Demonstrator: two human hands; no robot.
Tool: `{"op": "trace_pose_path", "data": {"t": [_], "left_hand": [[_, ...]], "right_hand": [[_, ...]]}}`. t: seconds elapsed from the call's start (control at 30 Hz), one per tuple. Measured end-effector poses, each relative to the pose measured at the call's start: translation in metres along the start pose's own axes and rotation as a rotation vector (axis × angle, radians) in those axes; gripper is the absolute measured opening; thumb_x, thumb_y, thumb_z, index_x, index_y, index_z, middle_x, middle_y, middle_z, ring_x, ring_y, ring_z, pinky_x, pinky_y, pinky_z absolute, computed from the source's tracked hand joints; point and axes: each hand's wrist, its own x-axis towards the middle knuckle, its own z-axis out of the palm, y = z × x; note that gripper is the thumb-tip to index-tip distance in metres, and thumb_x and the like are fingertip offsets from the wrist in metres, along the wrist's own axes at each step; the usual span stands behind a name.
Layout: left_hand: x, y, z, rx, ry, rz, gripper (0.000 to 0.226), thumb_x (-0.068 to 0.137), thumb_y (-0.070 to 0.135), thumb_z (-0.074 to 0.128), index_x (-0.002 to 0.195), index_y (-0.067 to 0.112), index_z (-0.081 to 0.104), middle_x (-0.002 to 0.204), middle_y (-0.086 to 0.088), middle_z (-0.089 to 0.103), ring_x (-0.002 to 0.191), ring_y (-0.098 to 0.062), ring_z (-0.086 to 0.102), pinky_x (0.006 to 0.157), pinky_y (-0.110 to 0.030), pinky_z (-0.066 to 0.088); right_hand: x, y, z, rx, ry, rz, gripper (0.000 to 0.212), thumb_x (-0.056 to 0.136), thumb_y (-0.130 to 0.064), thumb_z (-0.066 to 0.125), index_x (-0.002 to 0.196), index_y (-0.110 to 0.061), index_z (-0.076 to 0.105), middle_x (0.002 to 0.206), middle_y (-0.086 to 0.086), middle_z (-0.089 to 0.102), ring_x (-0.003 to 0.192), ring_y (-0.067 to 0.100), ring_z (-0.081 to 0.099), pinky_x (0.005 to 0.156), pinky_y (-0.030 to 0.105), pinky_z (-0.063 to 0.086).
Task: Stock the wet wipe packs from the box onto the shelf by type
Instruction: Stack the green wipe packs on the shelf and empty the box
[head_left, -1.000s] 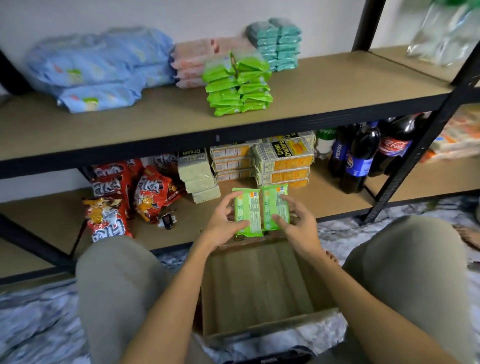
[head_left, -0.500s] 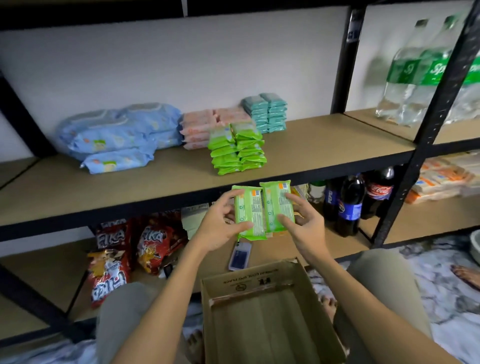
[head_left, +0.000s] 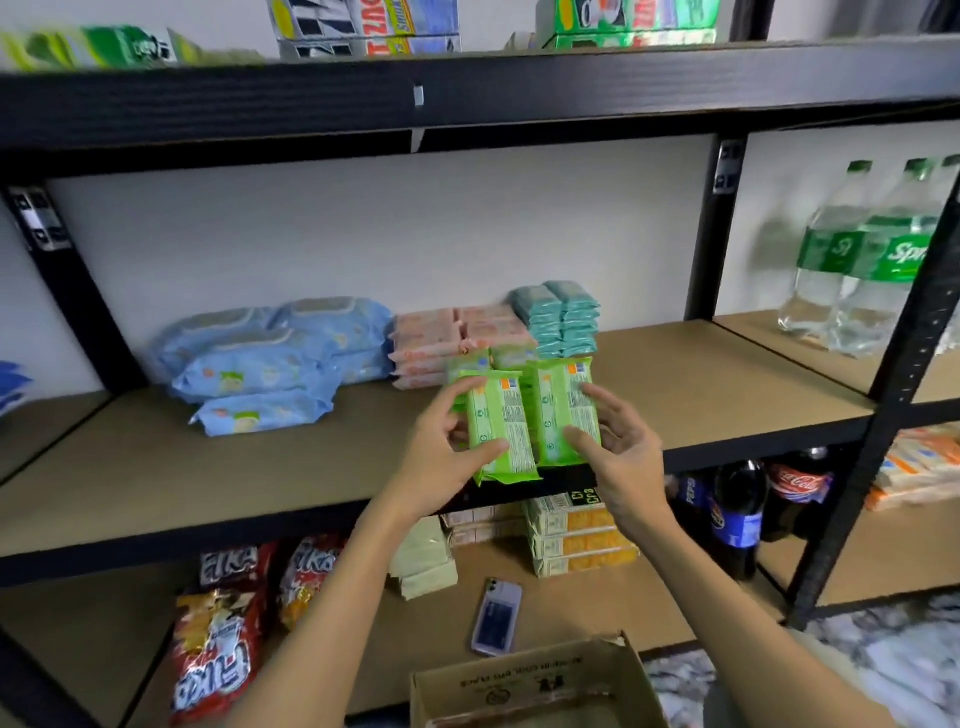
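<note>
Middle shelf (head_left: 156, 467), far left: blue wipe packs (head_left: 260, 374) piled against the back wall, largest type present. Next along: pink wipe packs (head_left: 431, 338) in a low stack, with teal wipe packs (head_left: 558, 317) stacked in two columns just beside them at the right. In front of the pink stack, a green stack (head_left: 488, 358) is mostly hidden behind the held items; only its top shows. Left hand (head_left: 441, 457) grips one green wipe pack (head_left: 501, 426), thumb across the lower front, fingers curled over the upper left edge. Right hand (head_left: 618, 447) grips a second green pack (head_left: 563, 410), thumb on the lower front, fingers round the right edge. Both packs are upright, printed back panels facing the camera, side by side and touching, held just above the front part of the middle shelf. Lower shelf, left to right: red snack bags (head_left: 218, 660), pale packets (head_left: 423, 561), a phone (head_left: 496, 616) lying flat, yellow cracker boxes (head_left: 576, 535), dark cola bottles (head_left: 737, 519). Cardboard box (head_left: 524, 680) at bottom centre, open; interior mostly out of frame. Far right, neighbouring bay: clear soda bottles (head_left: 857, 270) with green labels.
</note>
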Motion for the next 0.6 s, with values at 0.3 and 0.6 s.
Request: {"op": "trace_pose_path", "data": {"t": [0.3, 0.6], "left_hand": [[0.073, 0.002, -0.029, 0.031, 0.073, -0.065, 0.062, 0.082, 0.008, 0.08, 0.132, 0.032, 0.051, 0.116, 0.002, 0.071, 0.104, -0.01, 0.069, 0.078, -0.017, 0.054], [0.11, -0.004, -0.044, 0.126, 0.081, -0.223, 0.057, 0.085, 0.009, 0.078, 0.131, 0.025, 0.048, 0.114, 0.004, 0.065, 0.1, -0.005, 0.064, 0.076, -0.009, 0.048]], "right_hand": [[0.077, -0.002, 0.023, 0.034, -0.024, -0.019, 0.046, 0.084, -0.006, 0.078, 0.124, -0.024, 0.065, 0.109, 0.013, 0.072, 0.094, 0.025, 0.07, 0.08, 0.042, 0.059], [0.117, 0.015, 0.027, -0.121, -0.067, 0.05, 0.039, 0.082, -0.024, 0.08, 0.116, -0.037, 0.067, 0.091, 0.013, 0.073, 0.081, 0.04, 0.065, 0.075, 0.047, 0.057]]}}
